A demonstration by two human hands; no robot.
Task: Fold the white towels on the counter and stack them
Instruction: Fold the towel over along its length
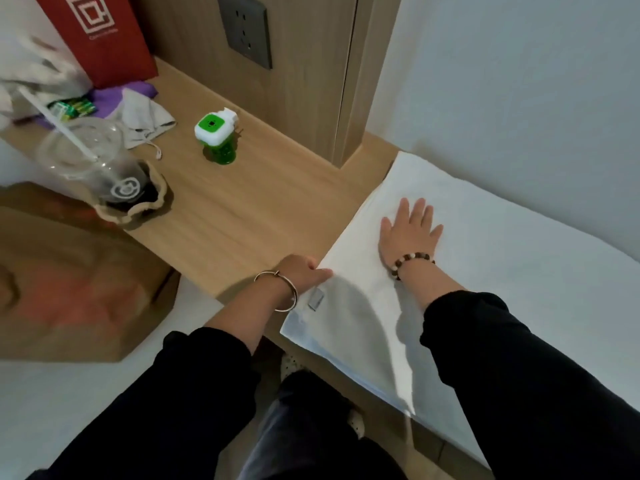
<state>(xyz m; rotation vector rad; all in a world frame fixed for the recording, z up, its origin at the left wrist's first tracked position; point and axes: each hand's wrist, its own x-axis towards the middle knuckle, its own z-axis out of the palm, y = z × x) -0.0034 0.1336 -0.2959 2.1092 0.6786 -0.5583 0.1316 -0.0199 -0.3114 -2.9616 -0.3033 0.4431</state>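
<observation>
Brown kraft paper comes first: a creased bag (69,289) stands off the table's left front edge. Behind it, at the table's far left corner, a glossy red paper bag (100,36) leans upright, with crumpled grey cloth (145,116) just in front of it. Close to the left edge sits a clear plastic cup (86,161) with a domed lid and a white straw, its base wrapped in a soft beige holder. Near the middle of the back edge stands a small green bottle with a squarish white and green cap (216,136). The table (242,209) is pale, smooth wood grain.

My left hand (301,271), a thin metal bangle on its wrist, lies knuckles up at the front edge with its fingertips against the left edge of the white towel (363,323). I cannot tell whether they pinch the cloth or only touch it.

The towel covers the table's right end and runs on to the right along the wall. It is flat and finely textured, with layered edges showing along its front side and a small grey label (317,299) near its left front corner.

My right hand (408,233), a bead bracelet on its wrist, lies flat on top of the towel, palm down, fingers straight and spread, grasping nothing.
</observation>
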